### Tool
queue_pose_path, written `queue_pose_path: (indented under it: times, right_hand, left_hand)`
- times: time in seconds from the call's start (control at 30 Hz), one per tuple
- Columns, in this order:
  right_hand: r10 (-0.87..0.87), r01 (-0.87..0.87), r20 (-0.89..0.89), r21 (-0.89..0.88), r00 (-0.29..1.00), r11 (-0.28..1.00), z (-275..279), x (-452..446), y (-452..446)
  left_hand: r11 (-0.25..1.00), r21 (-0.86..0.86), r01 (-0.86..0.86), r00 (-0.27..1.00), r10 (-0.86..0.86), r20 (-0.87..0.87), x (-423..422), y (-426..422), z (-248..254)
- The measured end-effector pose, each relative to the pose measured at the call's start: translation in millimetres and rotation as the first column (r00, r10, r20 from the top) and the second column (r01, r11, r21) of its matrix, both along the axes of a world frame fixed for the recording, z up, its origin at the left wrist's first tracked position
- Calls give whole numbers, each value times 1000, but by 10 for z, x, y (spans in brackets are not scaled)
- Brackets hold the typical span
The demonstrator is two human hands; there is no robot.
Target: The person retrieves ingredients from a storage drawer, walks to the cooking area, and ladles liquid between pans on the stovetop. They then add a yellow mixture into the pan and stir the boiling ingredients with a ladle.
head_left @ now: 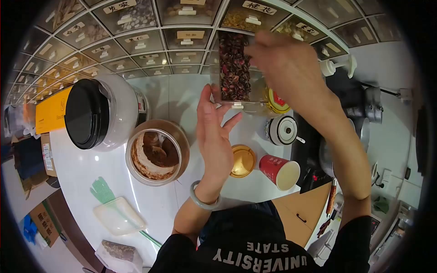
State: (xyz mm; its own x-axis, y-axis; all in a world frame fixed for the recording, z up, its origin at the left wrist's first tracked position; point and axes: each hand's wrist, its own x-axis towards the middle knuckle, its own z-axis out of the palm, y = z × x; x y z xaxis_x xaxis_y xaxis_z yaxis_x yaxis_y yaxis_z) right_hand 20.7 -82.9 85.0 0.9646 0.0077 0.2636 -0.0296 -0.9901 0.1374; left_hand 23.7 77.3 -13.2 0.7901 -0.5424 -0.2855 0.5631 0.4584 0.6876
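While the spread left hand point(214, 139) supports the drawer point(253, 108), the right hand point(290, 66), grip unreadable, apparently reaches in; the next move calls for level support.

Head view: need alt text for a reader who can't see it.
A person's left hand is at the front of a pulled-out clear drawer of dark red dried plant pieces; their blurred right hand reaches over it. On the white counter: a round metal pot with brown powder inside, a large black-lidded jar, a red paper cup.
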Motion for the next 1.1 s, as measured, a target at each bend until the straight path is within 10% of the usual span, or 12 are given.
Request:
queue_pose_path:
  times: [0.77, 1.1]
  right_hand:
    - [163, -165, -69, -30, 984, 986, -252, 251, 154]
    - [37, 9, -130, 337, 991, 941, 72, 113, 90]
  left_hand:
    - [999, -46, -8, 1000, 8, 11, -31, -1, -77]
    - [999, -35, -13, 1000, 13, -8, -6, -21, -52]
